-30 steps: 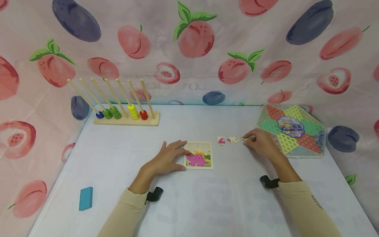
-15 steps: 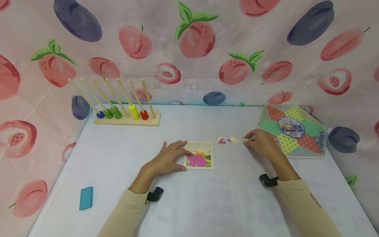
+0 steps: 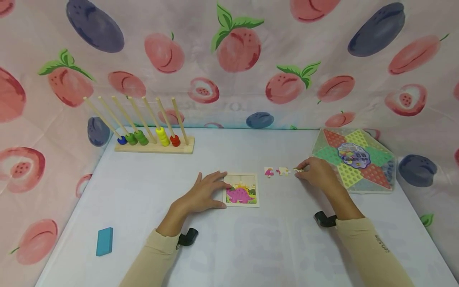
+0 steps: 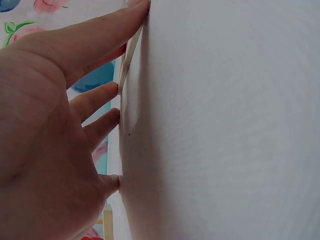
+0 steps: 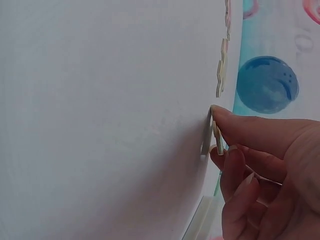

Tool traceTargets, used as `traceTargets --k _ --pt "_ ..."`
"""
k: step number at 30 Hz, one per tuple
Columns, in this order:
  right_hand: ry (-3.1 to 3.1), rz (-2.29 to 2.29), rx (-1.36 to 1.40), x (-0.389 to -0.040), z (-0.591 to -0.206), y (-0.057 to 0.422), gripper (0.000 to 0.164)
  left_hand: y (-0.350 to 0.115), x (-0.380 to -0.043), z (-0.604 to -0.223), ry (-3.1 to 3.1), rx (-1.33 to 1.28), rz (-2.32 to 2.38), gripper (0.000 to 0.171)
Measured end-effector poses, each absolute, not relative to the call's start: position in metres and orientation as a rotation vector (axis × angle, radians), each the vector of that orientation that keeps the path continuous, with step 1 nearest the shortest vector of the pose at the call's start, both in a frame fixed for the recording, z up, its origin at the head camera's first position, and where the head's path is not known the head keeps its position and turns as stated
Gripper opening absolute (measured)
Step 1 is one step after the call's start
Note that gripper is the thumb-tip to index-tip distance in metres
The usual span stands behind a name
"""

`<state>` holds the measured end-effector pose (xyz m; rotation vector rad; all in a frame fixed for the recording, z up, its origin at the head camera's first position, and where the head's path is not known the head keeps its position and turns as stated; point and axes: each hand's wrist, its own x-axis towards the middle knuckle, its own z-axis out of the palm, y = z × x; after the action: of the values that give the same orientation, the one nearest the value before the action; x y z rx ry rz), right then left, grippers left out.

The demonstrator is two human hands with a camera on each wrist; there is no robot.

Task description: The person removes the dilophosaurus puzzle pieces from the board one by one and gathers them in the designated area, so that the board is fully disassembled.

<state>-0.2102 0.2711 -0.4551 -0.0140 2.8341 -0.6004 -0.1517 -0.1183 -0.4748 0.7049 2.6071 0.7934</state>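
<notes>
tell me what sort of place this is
Probably an indoor play or craft table, though the room beyond is hidden by a fruit-print cloth. The dinosaur puzzle, bead rack and star board suggest it.

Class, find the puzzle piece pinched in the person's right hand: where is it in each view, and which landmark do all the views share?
Head: the puzzle piece is right of centre, at the tips of the right hand.
Left wrist: not in it.
Right wrist: right of centre, just below mid-height, pinched.
Shared landmark: the fruit-print cloth.
</notes>
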Motion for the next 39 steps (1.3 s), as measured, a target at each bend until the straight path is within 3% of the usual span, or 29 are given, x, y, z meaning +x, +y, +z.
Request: traceTargets --k 29,39 --pt "2.818 -0.505 -0.131 -0.209 -0.447 0.27 0.034 -0.118 -0.148 -0.471 2.614 0.701 0.801 0.056" --pt "2.76 -0.591 -0.118 -0.21 -0.435 0.266 0.045 -0.117 -0.154 -0.474 2.644 0.699 0.746 0.065"
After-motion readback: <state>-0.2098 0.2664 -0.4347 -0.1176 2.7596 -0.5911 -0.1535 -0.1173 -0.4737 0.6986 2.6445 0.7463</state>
